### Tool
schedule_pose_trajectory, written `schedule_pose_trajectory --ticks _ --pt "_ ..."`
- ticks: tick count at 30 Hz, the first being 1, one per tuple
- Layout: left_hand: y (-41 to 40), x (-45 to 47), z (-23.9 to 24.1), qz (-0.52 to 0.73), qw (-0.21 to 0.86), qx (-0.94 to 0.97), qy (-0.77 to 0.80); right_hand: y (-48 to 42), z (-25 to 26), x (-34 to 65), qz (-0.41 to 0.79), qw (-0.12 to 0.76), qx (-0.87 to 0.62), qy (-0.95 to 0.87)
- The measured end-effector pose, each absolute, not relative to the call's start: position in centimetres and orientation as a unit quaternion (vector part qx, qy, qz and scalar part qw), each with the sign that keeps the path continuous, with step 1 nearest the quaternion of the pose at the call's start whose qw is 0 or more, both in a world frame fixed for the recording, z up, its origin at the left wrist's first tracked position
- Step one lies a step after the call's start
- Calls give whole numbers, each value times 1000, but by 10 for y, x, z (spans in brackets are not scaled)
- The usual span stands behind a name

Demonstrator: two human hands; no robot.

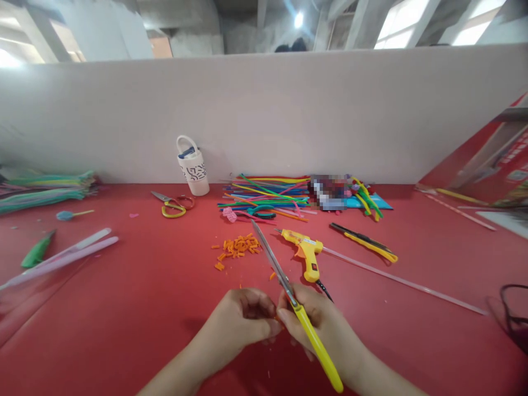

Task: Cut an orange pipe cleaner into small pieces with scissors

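Note:
My right hand (317,319) is wrapped around yellow-handled scissors (317,346), seen edge-on with the blades pointing up and away from me. Its thumb and fingertips meet those of my left hand (247,319), which is closed in a pinch. Between the fingertips shows a tiny orange piece (281,323), mostly hidden by the fingers. Just beyond my hands lies a loose pile of short orange pieces (239,246), like cut bits of pipe cleaner. To the right of the scissor blades, a yellow glue gun (305,253) rests on its side with a long clear glue stick (404,283) in its back.
On the red table (144,308) lie red-and-yellow scissors (173,206), a yellow cutter knife (369,245) and colored pipe cleaners (268,195). A white tumbler (193,171) stands by the pale partition (264,115). At left are a green-handled tool (38,252) and pale strips (74,250).

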State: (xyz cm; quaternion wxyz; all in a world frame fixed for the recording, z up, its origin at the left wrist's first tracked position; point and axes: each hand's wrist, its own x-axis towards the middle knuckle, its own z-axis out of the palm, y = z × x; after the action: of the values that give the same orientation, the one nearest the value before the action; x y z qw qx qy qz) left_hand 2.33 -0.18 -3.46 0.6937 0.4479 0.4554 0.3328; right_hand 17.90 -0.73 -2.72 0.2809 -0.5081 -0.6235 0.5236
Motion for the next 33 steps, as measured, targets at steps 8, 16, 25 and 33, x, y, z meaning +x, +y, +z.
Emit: schedule_pose_trajectory --ticks 8,16,25,33 --pt "0 17 -30 348 512 551 560 -8 -31 179 520 289 -507 -624" --pt "0 20 -27 347 558 551 515 -4 -34 179 487 293 -525 -633" --pt "-6 27 -32 328 568 552 515 -7 -34 178 480 283 -535 -635" --pt "-6 28 -23 322 544 561 534 -4 -34 180 461 286 -532 -650"
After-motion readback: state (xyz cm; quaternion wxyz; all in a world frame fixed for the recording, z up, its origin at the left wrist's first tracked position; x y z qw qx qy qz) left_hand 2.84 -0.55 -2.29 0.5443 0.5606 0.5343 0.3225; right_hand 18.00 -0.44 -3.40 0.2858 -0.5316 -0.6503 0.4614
